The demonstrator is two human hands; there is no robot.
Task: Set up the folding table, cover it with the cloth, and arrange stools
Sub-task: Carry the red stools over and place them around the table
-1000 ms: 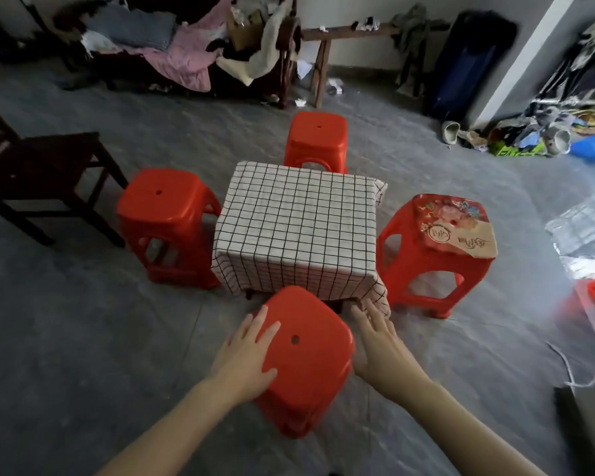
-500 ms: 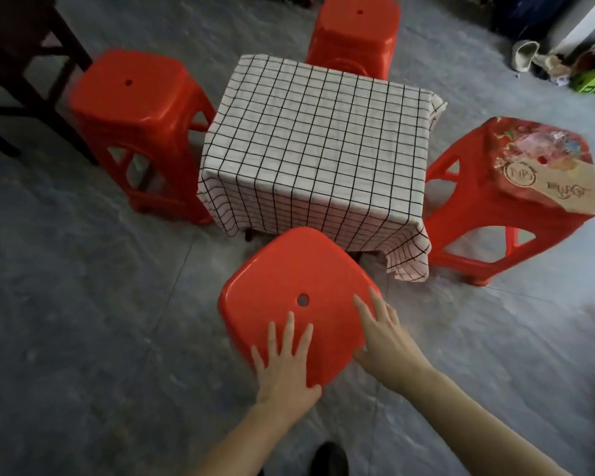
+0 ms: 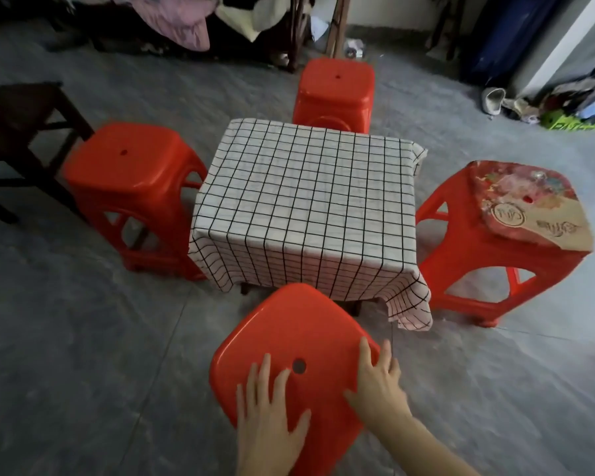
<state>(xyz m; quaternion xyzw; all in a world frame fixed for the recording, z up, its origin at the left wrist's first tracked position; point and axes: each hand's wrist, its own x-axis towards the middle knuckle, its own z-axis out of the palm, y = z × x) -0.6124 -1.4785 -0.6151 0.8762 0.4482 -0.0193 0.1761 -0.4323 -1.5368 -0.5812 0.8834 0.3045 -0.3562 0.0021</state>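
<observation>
A: Near side of checked-cloth table [image 3: 306,197]: red stool [image 3: 289,338], left hand [image 3: 268,413] and right hand [image 3: 378,383] flat on seat, fingers straight, nothing grasped.
B: Why flat?
A: Probably nudging it square; three others already placed.

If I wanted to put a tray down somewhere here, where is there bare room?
The checked cloth on the table top is bare all over. The left stool and far stool have bare seats too. The near stool is taken: the left hand and right hand rest flat on it. The right stool carries a printed sheet.
</observation>
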